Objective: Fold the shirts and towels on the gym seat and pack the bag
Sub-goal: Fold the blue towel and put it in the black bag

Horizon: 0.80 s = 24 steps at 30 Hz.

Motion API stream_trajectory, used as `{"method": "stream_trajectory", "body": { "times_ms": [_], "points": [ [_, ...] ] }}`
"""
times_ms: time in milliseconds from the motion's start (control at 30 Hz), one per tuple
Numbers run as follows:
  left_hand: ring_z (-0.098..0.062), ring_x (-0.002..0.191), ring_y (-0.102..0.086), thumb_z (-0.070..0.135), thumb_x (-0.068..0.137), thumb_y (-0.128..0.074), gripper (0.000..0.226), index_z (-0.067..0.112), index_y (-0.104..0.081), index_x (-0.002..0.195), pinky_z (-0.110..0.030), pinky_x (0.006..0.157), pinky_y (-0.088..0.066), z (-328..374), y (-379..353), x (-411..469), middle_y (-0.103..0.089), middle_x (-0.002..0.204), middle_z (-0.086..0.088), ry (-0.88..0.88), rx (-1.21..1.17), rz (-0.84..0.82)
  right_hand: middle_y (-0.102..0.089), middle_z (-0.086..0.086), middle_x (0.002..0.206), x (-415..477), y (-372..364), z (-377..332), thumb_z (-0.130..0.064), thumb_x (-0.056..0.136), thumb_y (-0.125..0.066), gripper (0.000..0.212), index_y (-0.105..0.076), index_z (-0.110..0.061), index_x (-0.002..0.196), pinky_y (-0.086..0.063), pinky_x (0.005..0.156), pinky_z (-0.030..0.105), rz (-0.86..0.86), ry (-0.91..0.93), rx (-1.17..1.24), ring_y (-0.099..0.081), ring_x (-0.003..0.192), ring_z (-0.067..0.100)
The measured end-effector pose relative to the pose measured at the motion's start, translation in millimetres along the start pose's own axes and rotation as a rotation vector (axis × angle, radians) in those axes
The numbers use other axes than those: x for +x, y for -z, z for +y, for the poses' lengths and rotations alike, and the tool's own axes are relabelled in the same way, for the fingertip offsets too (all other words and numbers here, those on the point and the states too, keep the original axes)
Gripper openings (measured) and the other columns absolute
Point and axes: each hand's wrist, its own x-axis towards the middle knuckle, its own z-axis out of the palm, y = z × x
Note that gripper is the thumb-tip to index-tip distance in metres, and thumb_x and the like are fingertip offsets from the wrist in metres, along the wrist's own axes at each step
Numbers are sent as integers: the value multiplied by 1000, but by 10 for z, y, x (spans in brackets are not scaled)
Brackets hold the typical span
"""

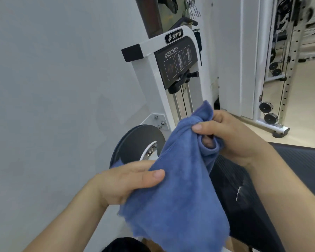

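A blue towel [176, 200] hangs bunched in the air in front of me, held by both hands. My left hand [124, 180] grips its left edge, thumb on top of the cloth. My right hand [231, 137] pinches the upper part, with the fabric wrapped round its fingers. A dark garment [240, 202] with a small white mark lies under the towel on the black padded seat [302, 160]. The towel's lower part hides what is beneath it. No bag can be made out for certain.
A white biceps/triceps machine [153, 73] with a black label panel stands straight ahead, its dark round disc [135, 144] low down. A plain wall fills the left. A white cable rack with pulleys [269, 113] stands at the right on a beige floor.
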Motion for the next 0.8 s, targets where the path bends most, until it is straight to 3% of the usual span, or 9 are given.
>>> {"method": "stream_trajectory", "body": {
  "times_ms": [133, 233, 333, 433, 500, 567, 667, 800],
  "points": [
    [-14, 103, -67, 58, 76, -72, 52, 19, -73, 111, -27, 86, -53, -234, -263, 94, -72, 110, 2, 14, -200, 55, -53, 1, 50, -317, 164, 6, -15, 65, -68, 11, -62, -12, 57, -43, 49, 16, 115, -43, 102, -49, 45, 10],
    [-28, 106, -60, 66, 78, -61, 66, 10, -72, 112, -41, 93, -48, -334, -421, 252, -69, 110, -14, -30, -174, 263, -63, 9, 72, -569, 244, -12, -3, 73, -66, 12, -67, -5, 85, -50, 65, 22, 138, -70, -121, -60, 66, 17],
    [-35, 101, -54, 38, 83, -66, 51, -4, -66, 111, -50, 91, -42, -419, -554, 331, -64, 108, -27, -124, -103, 463, -71, 3, 93, -806, 252, -54, 11, 83, -54, 31, -70, -12, 98, -51, 81, 27, 194, -76, -354, -67, 89, 16],
    [-27, 87, -62, 21, 69, -77, 33, 3, -71, 97, -38, 79, -48, -441, -711, 332, -68, 91, -14, -164, 58, 430, -67, -2, 94, -1022, 198, -44, 7, 81, -52, 35, -65, -20, 99, -54, 78, 30, 246, -54, -589, -65, 89, 18],
    [-16, 71, -62, 13, 72, -81, 14, 16, -68, 74, -25, 65, -49, -428, -820, 316, -66, 75, -4, -181, 281, 488, -61, -4, 84, -1140, 165, -4, 1, 77, -54, 31, -57, -26, 92, -49, 66, 31, 329, -40, -766, -56, 73, 15],
    [-15, 71, -62, 14, 79, -76, 15, 16, -63, 71, -20, 63, -49, -389, -904, 263, -65, 79, -6, -267, 393, 559, -53, -6, 73, -1245, 137, 51, -5, 76, -59, 24, -51, -27, 82, -41, 59, 29, 444, -48, -936, -44, 61, 9],
    [-7, 68, -60, 20, 79, -65, 11, 16, -56, 74, -16, 62, -48, -303, -984, 149, -64, 74, 2, -428, 358, 644, -52, -8, 76, -1347, 95, 121, -11, 74, -65, 19, -53, -24, 72, -41, 62, 35, 590, -28, -1145, -47, 73, 13],
    [-2, 52, -41, 9, 88, -63, 22, 19, -49, 75, -12, 51, -36, -320, -946, 28, -51, 57, 14, -486, 498, 690, -55, -13, 89, -1467, -93, 133, -19, 75, -77, 18, -62, -30, 73, -36, 76, 16, 618, -9, -1093, -47, 93, 11]
  ]
}}
